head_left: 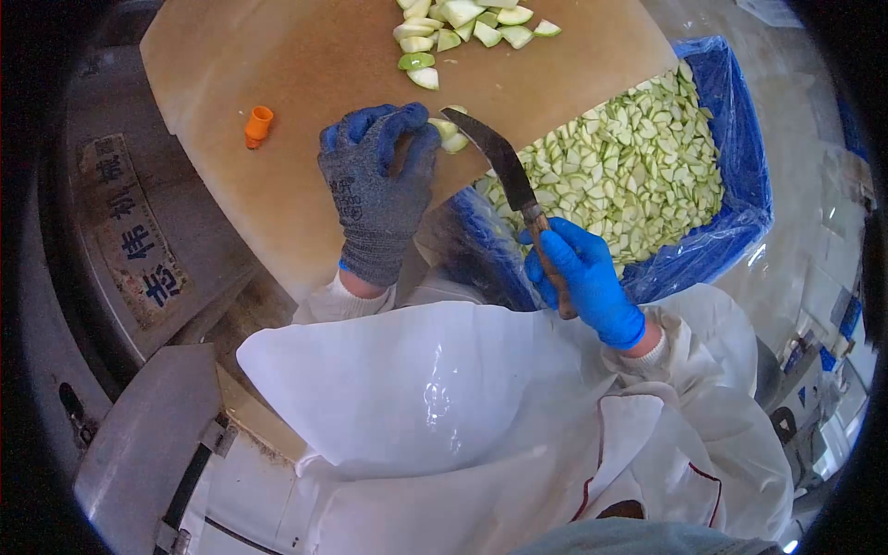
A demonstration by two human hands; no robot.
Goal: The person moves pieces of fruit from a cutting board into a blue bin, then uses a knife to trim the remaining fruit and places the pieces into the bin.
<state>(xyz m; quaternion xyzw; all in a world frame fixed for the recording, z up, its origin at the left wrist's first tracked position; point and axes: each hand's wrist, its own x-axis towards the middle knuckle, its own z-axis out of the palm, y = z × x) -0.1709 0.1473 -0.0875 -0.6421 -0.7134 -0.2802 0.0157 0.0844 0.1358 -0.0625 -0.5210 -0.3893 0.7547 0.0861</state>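
Note:
My right hand (587, 277), in a blue glove, is closed round the wooden handle (552, 264) of a knife with a dark curved blade (499, 162). The blade points up and left over the board's edge. My left hand (379, 185), in a grey coated glove, is over the brown cutting board (287, 55) with its fingers curled toward the thumb. What it holds, if anything, is hidden. Just right of its fingertips lie a few cut pale-green pieces (450, 132), partly behind the blade tip. More green-skinned cut pieces (462, 28) are heaped at the board's far edge.
Below the board's right edge stands a blue crate (745, 139) lined with clear plastic, full of small cut pieces (629, 166). A small orange plastic piece (258, 126) lies on the board's left. Metal machinery (129, 222) stands further left.

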